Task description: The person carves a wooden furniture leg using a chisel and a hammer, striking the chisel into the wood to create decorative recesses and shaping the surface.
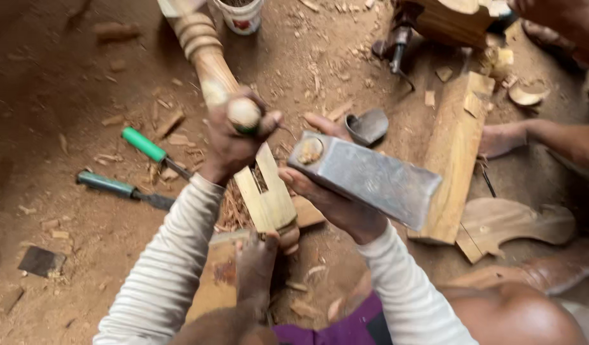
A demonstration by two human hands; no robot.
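My left hand (pixel 234 137) is wrapped around a chisel whose rounded wooden handle end (pixel 243 114) sticks up out of the fist. The blade is hidden behind a pale forked wooden piece (pixel 269 201) just below. My right hand (pixel 336 201) grips a heavy grey metal axe head (pixel 368 179), held level to the right of the chisel handle and slightly lower. My bare foot (pixel 262 252) presses on the near end of the forked piece, which rests on a wooden board (pixel 211 284). Wood shavings lie beside the cut.
Two green-handled chisels (pixel 144 145) (pixel 106 184) lie on the dirt floor to the left. A turned wooden post (pixel 205 51) and a white bucket (pixel 240 14) are ahead. A long wooden block (pixel 454 153), a curved cut-out piece (pixel 511 220) and another person's foot (pixel 505 137) are at the right.
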